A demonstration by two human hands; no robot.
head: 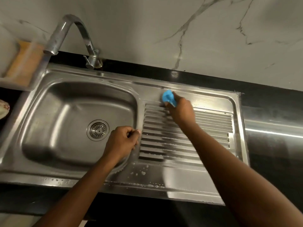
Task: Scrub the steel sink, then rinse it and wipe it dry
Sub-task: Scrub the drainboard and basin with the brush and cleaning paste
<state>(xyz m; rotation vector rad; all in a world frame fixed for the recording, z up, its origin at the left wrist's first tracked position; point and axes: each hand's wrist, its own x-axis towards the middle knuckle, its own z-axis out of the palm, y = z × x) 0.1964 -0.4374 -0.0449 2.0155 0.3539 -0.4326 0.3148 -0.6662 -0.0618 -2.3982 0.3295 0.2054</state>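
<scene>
A steel sink (54, 102) with a round drain (97, 130) fills the left half of the counter, and its ribbed drainboard (211, 126) lies to the right. My right hand (180, 108) grips a bunched blue cloth (168, 95) and presses it on the far edge of the drainboard, just right of the basin. My left hand (123, 141) rests on the rim between basin and drainboard, its fingers curled and holding nothing. Water drops sit on the sink's front ledge (142, 172).
A curved steel tap (72, 36) rises behind the basin. A clear holder with an orange sponge (24, 63) stands at the far left, and a patterned dish edge (4, 108) below it. Black countertop (270, 99) surrounds the sink, with a marble wall behind.
</scene>
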